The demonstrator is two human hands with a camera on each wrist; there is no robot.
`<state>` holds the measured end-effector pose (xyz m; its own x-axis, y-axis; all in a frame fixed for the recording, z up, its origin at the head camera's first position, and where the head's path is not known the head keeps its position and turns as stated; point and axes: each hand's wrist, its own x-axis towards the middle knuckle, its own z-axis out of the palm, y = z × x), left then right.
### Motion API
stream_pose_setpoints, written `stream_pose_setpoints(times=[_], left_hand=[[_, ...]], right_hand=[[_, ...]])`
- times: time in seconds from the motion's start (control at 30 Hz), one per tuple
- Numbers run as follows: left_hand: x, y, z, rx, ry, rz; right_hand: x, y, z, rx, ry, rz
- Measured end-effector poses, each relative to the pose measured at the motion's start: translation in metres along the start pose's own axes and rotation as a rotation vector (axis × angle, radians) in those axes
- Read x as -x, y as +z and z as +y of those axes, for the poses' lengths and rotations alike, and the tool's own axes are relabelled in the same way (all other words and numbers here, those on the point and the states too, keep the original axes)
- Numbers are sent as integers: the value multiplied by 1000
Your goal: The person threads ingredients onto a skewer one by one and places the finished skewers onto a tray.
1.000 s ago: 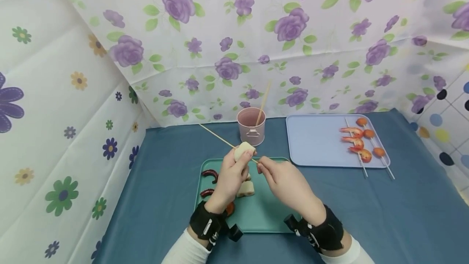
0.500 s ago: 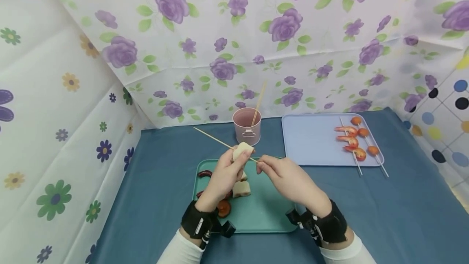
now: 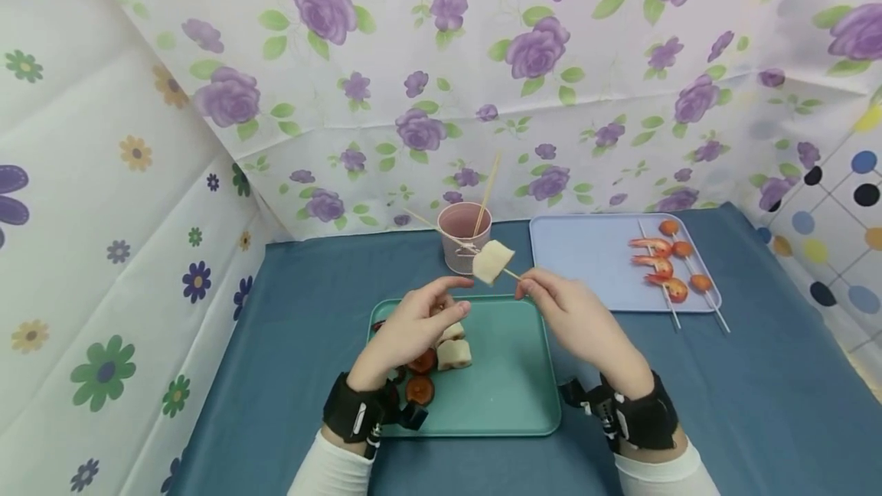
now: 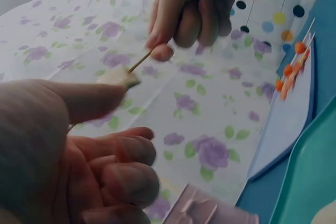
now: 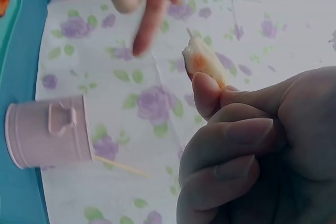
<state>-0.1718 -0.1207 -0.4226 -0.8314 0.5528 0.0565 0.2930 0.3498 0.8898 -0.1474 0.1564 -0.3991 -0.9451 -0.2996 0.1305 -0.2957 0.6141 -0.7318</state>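
Observation:
My right hand (image 3: 582,324) pinches the lower end of a thin wooden skewer (image 3: 511,274) between thumb and forefinger. Threaded on it is a cream-white food chunk (image 3: 492,262), raised above the far rim of the green tray (image 3: 510,404). The skewer's long bare part points up and left, crossing in front of the pink bucket. In the right wrist view the chunk (image 5: 206,64) shows a small orange patch just beyond the fingertips. My left hand (image 3: 406,327) hovers left of the chunk, thumb and forefinger spread, holding nothing. Two similar pale chunks (image 3: 453,355) lie on the tray below.
Brown round pieces (image 3: 419,389) sit at the green tray's left, partly behind my left wrist. A pink bucket (image 3: 458,255) with upright sticks stands behind. On the blue tray (image 3: 586,262), right, lie a shrimp skewer (image 3: 658,266) and a skewer of orange balls (image 3: 700,283).
My left hand has let go of the white chunk and moved slightly down and left. My right hand has carried the skewer and chunk up and to the right.

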Motion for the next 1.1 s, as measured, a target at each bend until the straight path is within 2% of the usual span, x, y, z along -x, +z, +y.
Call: stream_pose_setpoints(times=[0.17, 0.3, 0.57, 0.8, 1.1], left_hand=[[-1, -7, -4, -167, -4, -8], [-1, -7, -11, -247, -26, -43], [-6, 2, -25, -344, -90, -123], [-6, 10, -33, -406, -134, -152], [-7, 26, -41, -563, -181, -176]], right_hand=[[3, -13, 5, -13, 31, 51], [4, -18, 6, -7, 26, 83], [4, -18, 7, -1, 14, 95], [4, -17, 8, -11, 5, 95], [5, -19, 9, -24, 6, 88]])
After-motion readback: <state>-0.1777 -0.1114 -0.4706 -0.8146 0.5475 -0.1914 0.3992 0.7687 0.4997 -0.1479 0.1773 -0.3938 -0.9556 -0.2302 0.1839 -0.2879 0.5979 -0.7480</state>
